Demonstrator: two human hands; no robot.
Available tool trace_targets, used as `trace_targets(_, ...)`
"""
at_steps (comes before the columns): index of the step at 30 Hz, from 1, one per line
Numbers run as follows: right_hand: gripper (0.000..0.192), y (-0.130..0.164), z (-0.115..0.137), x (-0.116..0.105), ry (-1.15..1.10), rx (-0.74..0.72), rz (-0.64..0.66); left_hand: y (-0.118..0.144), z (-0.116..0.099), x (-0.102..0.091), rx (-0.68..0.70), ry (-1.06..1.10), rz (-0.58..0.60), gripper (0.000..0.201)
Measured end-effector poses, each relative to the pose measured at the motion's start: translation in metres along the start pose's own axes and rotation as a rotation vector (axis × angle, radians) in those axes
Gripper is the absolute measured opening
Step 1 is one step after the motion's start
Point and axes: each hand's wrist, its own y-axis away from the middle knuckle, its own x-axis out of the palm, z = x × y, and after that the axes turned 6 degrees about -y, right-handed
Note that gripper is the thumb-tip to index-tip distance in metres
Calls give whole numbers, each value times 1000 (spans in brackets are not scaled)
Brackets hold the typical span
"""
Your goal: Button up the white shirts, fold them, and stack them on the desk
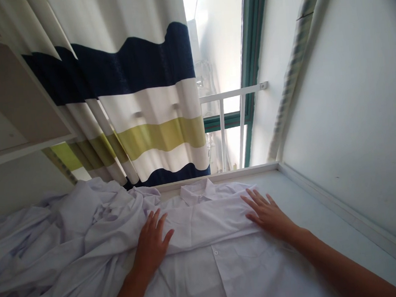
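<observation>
A white button-up shirt (207, 266) lies front side up before me, its collar (198, 192) toward the window. One sleeve (207, 223) is laid flat across the chest, just below the collar. My left hand (153, 239) rests on the left end of this folded sleeve, fingers spread. On the right, my right hand (264, 209) lies over the sleeve's other side near the shoulder, its fingers stretched out too. Neither hand grips the cloth. The lower part of the shirt runs out of view at the bottom.
A heap of crumpled white clothes (87, 221) lies to the left, touching the shirt. Striped curtains (146, 102) hang behind, beside a window with a white railing (231, 92). A white wall (359, 108) bounds the right side. Shelving (23, 148) juts in at the left.
</observation>
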Motion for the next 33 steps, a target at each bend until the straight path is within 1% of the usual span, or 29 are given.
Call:
trace_targets(1,65,2,-2,-1,-29,-21,54,5,0,6,25,23,68,60)
trace_targets(3,62,8,-7,-2,-85,-16,148,16,3,17,26,65,208,66)
trace_targets(5,61,11,-14,-2,-110,-4,189,24,7,21,10,100,316,72)
trace_targets(7,61,9,-17,-5,-95,5,195,26,12,13,-15,117,408,78)
trace_targets(9,61,0,-12,-13,-58,13,159,17,14,-2,-53,126,480,75)
trace_targets(10,61,-8,-6,-18,-45,1,127,9,14,-9,-55,129,479,70)
trace_targets(11,61,-18,2,-23,-44,-22,92,0,11,-15,-37,133,448,65)
trace_targets(13,59,-43,25,-29,-77,-89,45,-24,3,-19,34,148,324,59)
trace_targets(14,58,-57,38,-29,-108,-122,51,-37,-4,-16,66,161,263,58)
trace_targets(15,57,-72,51,-28,-141,-149,72,-50,-10,-11,74,180,234,58)
trace_targets(16,55,-87,62,-24,-168,-164,113,-63,-17,-4,64,202,237,60)
trace_targets(17,54,-101,72,-19,-184,-144,139,-76,-22,3,41,226,250,60)
trace_targets(19,54,-127,83,-8,-195,-43,126,-101,-30,16,-24,258,250,57)
trace_targets(22,56,-158,82,6,-174,115,57,-140,-32,25,-113,277,223,54)
trace_targets(24,54,-174,75,10,-162,162,52,-165,-31,26,-140,302,253,58)
trace_targets(26,45,-184,69,12,-156,149,81,-186,-30,26,-113,348,313,58)
trace_targets(29,34,-191,65,13,-153,85,106,-204,-29,26,-4,453,385,45)
trace_targets(31,35,-191,62,11,-149,58,82,-208,-26,24,62,520,371,39)
trace_targets(33,38,-192,59,9,-136,60,41,-212,-23,20,87,555,307,38)
